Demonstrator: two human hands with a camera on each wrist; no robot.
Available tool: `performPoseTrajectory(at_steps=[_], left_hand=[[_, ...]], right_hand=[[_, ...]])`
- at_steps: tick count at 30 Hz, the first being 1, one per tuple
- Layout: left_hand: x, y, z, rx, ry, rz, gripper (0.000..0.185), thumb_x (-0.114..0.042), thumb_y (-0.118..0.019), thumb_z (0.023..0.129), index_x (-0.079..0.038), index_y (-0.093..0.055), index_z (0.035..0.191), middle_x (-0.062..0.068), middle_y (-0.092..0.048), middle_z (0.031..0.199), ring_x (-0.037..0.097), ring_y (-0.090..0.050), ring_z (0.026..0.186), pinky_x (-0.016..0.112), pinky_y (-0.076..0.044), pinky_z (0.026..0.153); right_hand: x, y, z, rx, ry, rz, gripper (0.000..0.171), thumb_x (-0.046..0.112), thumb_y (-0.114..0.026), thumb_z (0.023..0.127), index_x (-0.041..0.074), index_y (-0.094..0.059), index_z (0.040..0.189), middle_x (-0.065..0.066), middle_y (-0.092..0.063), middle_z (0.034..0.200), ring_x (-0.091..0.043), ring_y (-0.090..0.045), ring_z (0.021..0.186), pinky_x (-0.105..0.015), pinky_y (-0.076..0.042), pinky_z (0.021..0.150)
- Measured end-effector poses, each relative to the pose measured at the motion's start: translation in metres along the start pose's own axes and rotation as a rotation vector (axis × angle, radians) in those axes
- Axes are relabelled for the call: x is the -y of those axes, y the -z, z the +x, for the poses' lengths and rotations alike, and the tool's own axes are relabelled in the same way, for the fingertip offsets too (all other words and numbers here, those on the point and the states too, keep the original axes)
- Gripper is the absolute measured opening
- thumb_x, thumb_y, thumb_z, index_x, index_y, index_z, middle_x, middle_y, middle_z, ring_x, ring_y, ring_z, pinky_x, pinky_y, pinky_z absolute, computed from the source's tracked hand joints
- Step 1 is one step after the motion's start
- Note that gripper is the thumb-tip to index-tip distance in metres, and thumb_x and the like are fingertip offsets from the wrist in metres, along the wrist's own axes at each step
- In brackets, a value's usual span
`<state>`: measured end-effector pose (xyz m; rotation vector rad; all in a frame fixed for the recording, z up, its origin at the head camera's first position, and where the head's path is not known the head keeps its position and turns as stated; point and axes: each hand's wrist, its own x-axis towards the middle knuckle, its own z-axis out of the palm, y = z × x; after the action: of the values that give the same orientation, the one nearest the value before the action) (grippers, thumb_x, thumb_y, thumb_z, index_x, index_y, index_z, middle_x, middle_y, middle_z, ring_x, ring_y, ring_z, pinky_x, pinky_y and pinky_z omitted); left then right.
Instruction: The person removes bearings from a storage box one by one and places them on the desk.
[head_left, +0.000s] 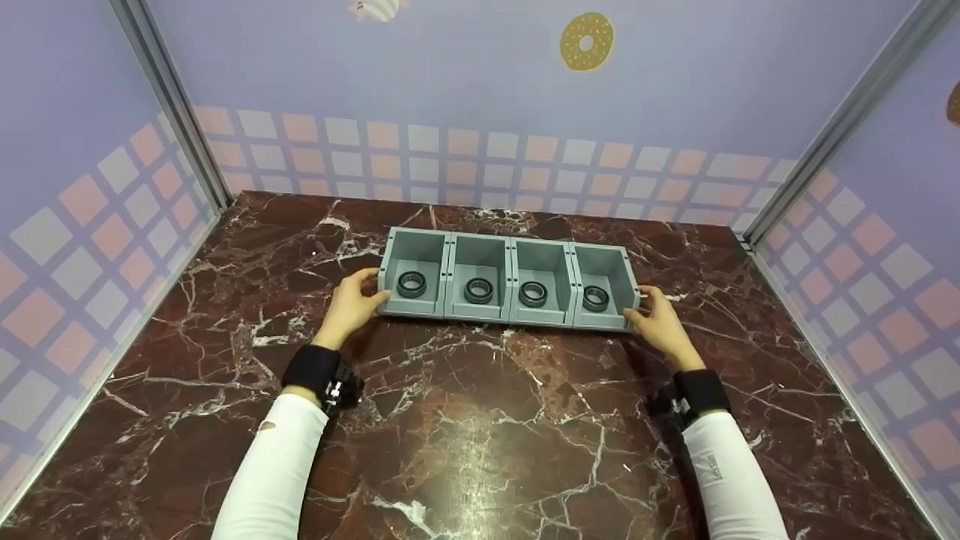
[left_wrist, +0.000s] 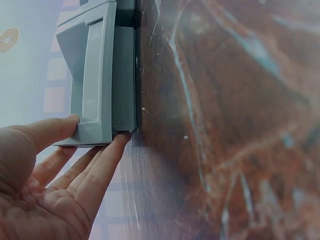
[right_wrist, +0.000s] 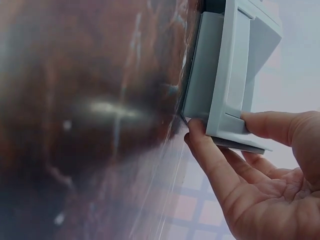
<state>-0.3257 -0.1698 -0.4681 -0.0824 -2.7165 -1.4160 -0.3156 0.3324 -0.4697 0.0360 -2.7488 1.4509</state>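
No readable text anywhere. The white right sleeve [head_left: 731,480] carries a small grey print near the cuff, too small to read. No labels on the grey four-compartment plastic bin [head_left: 507,315].

Four grey bins [head_left: 507,281], four black rings [head_left: 412,283], two hands [head_left: 352,306].

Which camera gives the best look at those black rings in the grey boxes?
The head view: it looks down into the row of grey bins and shows one black ring in each of the four. Both wrist views show only a bin's outer end and fingers; no rings.
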Motion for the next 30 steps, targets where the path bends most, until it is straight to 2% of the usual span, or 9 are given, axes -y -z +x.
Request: performPoseTrajectory(at_steps=[5,7,13,20,22,25,28,30], left_hand=[[0.001,0.002,-0.004,0.027,0.015,-0.025,0.052,-0.01,-0.065,0.1,0.007,-0.049,0.146,0.033,-0.06,0.14,0.03,-0.072,0.09,0.013,-0.049,0.059],[0.001,0.003,-0.006,0.032,0.017,-0.034,0.052,-0.01,-0.065,0.1,0.007,-0.049,0.147,0.034,-0.06,0.139,0.027,-0.072,0.087,0.013,-0.05,0.059],[0.002,0.004,-0.011,0.036,-0.004,-0.048,0.053,-0.009,-0.065,0.099,0.008,-0.048,0.146,0.036,-0.06,0.137,0.007,-0.063,0.065,0.013,-0.048,0.057],[0.002,0.006,-0.019,0.061,0.012,-0.064,0.056,-0.009,-0.064,0.1,0.009,-0.044,0.149,0.037,-0.055,0.143,0.009,-0.064,0.066,0.014,-0.049,0.058],[0.002,0.007,-0.02,0.063,0.014,-0.06,0.056,-0.009,-0.064,0.1,0.009,-0.044,0.149,0.037,-0.054,0.144,0.017,-0.069,0.072,0.016,-0.051,0.059],[0.001,0.007,-0.023,0.06,0.015,-0.065,0.054,-0.008,-0.065,0.099,0.008,-0.047,0.148,0.035,-0.055,0.144,0.032,-0.073,0.093,0.017,-0.053,0.061],[0.001,0.008,-0.027,0.065,0.013,-0.071,0.054,-0.008,-0.065,0.1,0.008,-0.047,0.148,0.034,-0.055,0.144,0.043,-0.068,0.113,0.018,-0.055,0.063],[0.001,0.008,-0.029,0.066,0.014,-0.069,0.055,-0.009,-0.065,0.1,0.008,-0.046,0.148,0.034,-0.055,0.145,0.046,-0.066,0.116,0.019,-0.055,0.064]], right_hand=[[0.001,0.002,-0.004,0.012,0.014,-0.019,0.052,0.002,-0.056,0.102,-0.013,-0.033,0.146,-0.041,-0.052,0.14,0.001,-0.052,0.075,-0.013,-0.044,0.061],[0.0,0.003,-0.006,0.015,0.019,-0.023,0.052,0.003,-0.056,0.102,-0.014,-0.033,0.145,-0.041,-0.052,0.14,0.002,-0.051,0.072,-0.013,-0.044,0.061],[0.0,0.004,-0.011,0.02,0.014,-0.038,0.052,0.003,-0.056,0.103,-0.013,-0.033,0.146,-0.038,-0.052,0.14,0.003,-0.05,0.072,-0.013,-0.044,0.062],[0.001,0.004,-0.019,0.037,0.031,-0.001,0.051,0.003,-0.057,0.102,-0.014,-0.034,0.145,-0.039,-0.053,0.138,0.004,-0.05,0.069,-0.014,-0.044,0.06],[0.002,0.004,-0.02,0.04,0.039,0.008,0.051,0.003,-0.058,0.102,-0.014,-0.035,0.144,-0.039,-0.053,0.137,0.003,-0.05,0.069,-0.014,-0.043,0.059],[0.001,0.005,-0.022,0.042,0.043,0.017,0.052,0.003,-0.058,0.102,-0.015,-0.034,0.145,-0.04,-0.053,0.138,0.002,-0.05,0.069,-0.013,-0.043,0.059],[0.0,0.005,-0.023,0.044,0.035,0.021,0.053,0.002,-0.058,0.102,-0.015,-0.034,0.146,-0.04,-0.052,0.138,0.002,-0.05,0.069,-0.013,-0.044,0.058],[-0.001,0.005,-0.024,0.05,0.03,0.018,0.053,0.003,-0.058,0.102,-0.014,-0.034,0.146,-0.04,-0.052,0.138,0.001,-0.051,0.07,-0.014,-0.045,0.059]])
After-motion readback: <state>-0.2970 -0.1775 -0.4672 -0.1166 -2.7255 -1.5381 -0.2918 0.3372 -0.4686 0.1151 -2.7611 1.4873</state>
